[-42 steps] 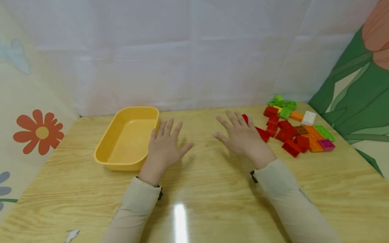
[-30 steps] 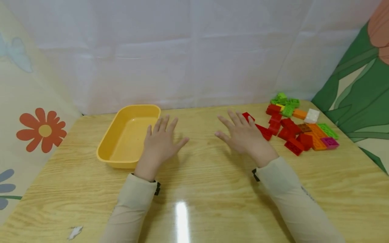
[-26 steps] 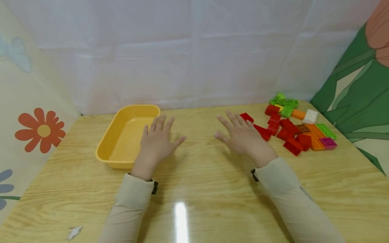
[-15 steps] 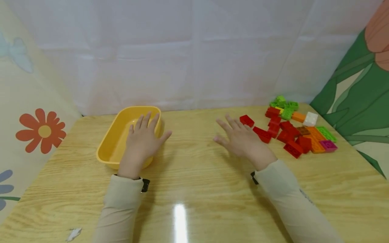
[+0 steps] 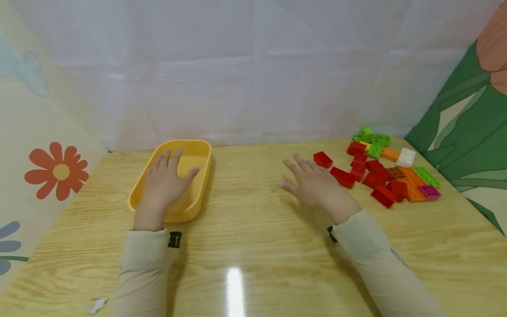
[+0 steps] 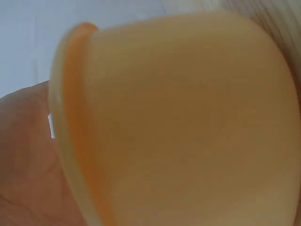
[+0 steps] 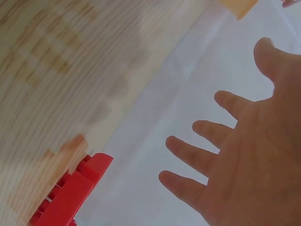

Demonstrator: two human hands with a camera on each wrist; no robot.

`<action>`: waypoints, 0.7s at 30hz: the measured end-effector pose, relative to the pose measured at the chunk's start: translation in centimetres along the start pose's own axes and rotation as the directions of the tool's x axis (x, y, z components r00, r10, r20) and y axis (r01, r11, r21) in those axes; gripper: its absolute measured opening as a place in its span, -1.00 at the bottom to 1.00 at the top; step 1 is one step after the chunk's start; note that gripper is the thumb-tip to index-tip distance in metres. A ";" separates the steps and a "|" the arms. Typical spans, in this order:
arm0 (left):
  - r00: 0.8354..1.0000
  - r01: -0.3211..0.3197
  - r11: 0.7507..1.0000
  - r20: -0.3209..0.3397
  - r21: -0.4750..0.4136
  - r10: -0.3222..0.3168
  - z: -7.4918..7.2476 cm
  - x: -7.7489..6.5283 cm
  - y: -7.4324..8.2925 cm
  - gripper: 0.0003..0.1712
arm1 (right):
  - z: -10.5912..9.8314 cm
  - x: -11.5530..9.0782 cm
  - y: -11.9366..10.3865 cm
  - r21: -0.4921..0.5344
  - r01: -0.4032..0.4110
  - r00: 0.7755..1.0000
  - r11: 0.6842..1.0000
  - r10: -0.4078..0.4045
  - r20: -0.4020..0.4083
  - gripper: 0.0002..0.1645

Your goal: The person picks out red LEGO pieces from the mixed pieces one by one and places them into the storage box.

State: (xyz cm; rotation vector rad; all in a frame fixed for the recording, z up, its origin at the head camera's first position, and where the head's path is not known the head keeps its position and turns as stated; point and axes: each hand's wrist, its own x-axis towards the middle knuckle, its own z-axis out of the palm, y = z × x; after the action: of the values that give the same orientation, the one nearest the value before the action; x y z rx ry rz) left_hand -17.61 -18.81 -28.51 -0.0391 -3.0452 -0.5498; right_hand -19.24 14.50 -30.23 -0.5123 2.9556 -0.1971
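Observation:
Fingers spread, my left hand (image 5: 162,187) hovers over the left part of a yellow plastic tray (image 5: 203,185), hiding some of its rim. In the left wrist view the tray's outer wall (image 6: 188,117) fills most of the picture, with the palm (image 6: 28,160) behind its rim. My right hand (image 5: 318,187), fingers apart and holding nothing, is above the table just left of the toy bricks. Closest to it are two red bricks (image 5: 342,177). The right wrist view shows the palm and straight fingers, with a red brick (image 7: 70,195) lower left.
A loose pile of more red bricks (image 5: 376,171), a white brick (image 5: 405,157), orange bricks (image 5: 413,185), green bricks (image 5: 374,149) and a magenta brick (image 5: 429,192) lies at the table's (image 5: 253,229) back right. White cloth (image 5: 253,79) hangs behind.
My left hand has moved left, from the tray's right edge to over its left part. The right hand has stayed nearly in place, dipping slightly. Tray and bricks have not moved.

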 end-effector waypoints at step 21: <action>0.932 0.340 0.940 0.119 0.038 -0.342 -1.8 -1.2 -3.4 -0.08 | 0.4 0.1 -0.1 -0.021 -0.016 0.999 1.000 0.017 0.039 -0.12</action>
State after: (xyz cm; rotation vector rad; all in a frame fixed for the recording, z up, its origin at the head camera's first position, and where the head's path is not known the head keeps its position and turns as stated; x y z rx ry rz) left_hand -16.45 -22.68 -28.11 0.4848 -3.1950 -0.5572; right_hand -19.25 14.33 -30.62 -0.4885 2.9260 -0.1528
